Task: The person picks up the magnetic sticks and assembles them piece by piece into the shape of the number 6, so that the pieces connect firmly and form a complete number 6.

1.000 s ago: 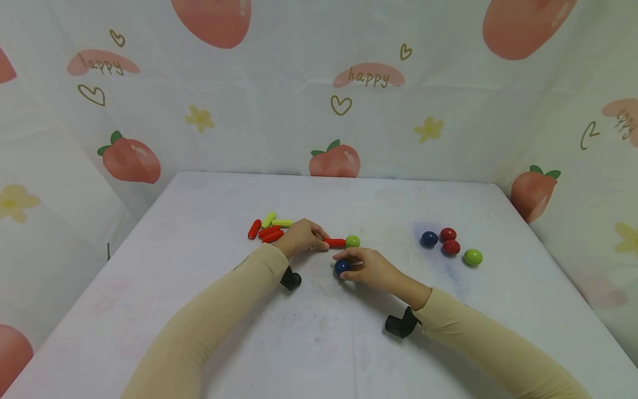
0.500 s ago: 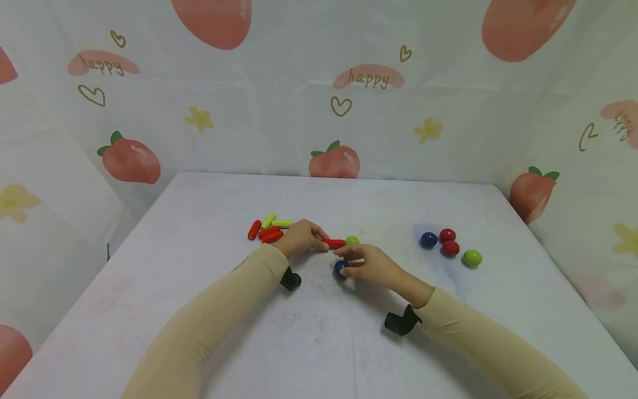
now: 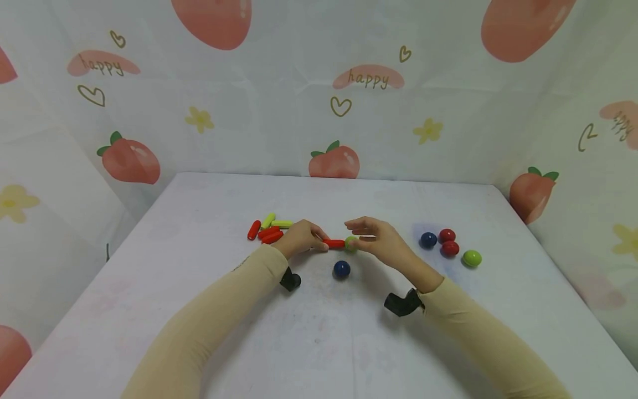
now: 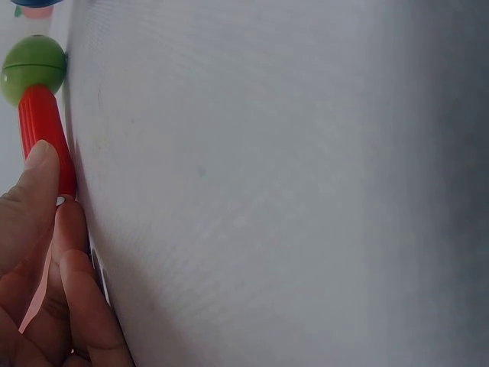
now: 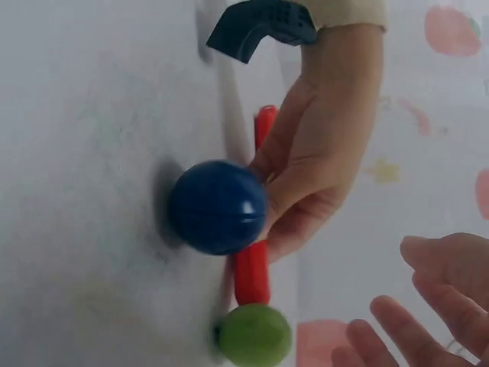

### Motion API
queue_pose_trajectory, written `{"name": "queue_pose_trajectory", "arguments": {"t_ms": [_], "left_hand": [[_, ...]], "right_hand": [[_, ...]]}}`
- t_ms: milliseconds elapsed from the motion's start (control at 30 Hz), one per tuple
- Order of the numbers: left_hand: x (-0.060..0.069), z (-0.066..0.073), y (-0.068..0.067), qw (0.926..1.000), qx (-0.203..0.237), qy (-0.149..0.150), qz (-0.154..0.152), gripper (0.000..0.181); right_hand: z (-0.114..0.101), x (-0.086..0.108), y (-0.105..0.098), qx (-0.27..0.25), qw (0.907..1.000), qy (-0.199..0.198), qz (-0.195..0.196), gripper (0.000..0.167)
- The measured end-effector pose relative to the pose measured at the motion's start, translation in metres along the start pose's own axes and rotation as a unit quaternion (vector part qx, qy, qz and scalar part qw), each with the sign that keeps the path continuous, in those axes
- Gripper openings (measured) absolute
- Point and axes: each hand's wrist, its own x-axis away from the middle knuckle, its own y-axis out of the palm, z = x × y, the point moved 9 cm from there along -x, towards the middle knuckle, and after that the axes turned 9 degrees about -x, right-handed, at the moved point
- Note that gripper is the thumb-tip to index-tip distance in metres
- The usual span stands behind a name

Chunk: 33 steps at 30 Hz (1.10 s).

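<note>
My left hand (image 3: 304,238) pinches a red ridged rod (image 4: 42,126) between thumb and fingers, low over the white table. A green ball (image 4: 34,69) with a seam sits at the rod's far end, touching it. My right hand (image 3: 381,238) hovers just right of that ball, its thumb overlapping it in the head view. In the right wrist view, the spread fingers (image 5: 409,329) stand apart from the green ball (image 5: 256,336) and hold nothing. Nearer the person, a dark blue ball (image 3: 341,269) rests on the table, touched by neither hand.
Left of my left hand lie several loose rods, red (image 3: 254,230) and yellow-green (image 3: 282,224). At right sit a blue ball (image 3: 428,240), two red balls (image 3: 450,248) and a green ball (image 3: 472,258). A printed cloth (image 3: 269,111) hangs behind the table (image 3: 319,343).
My right hand has let go of the dark blue ball and moved up and away toward the green ball by the rod. The left hand keeps its pinch in place.
</note>
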Motion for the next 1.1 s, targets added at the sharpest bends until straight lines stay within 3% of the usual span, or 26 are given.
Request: {"name": "queue_pose_trajectory", "arguments": {"t_ms": [200, 533, 1100], "left_hand": [[0.0, -0.001, 0.001, 1.0, 0.002, -0.005, 0.001, 0.021], [0.001, 0.0, 0.0, 0.9999, 0.001, -0.01, -0.003, 0.021], [0.002, -0.001, 0.0, 0.9998, -0.001, -0.017, -0.006, 0.021]], "right_hand": [[0.018, -0.008, -0.002, 0.001, 0.9997, 0.017, 0.018, 0.044], [0.05, -0.019, 0.005, 0.002, 0.9975, 0.07, -0.002, 0.047], [0.052, -0.021, 0.005, 0.028, 0.9959, 0.085, 0.007, 0.039]]}}
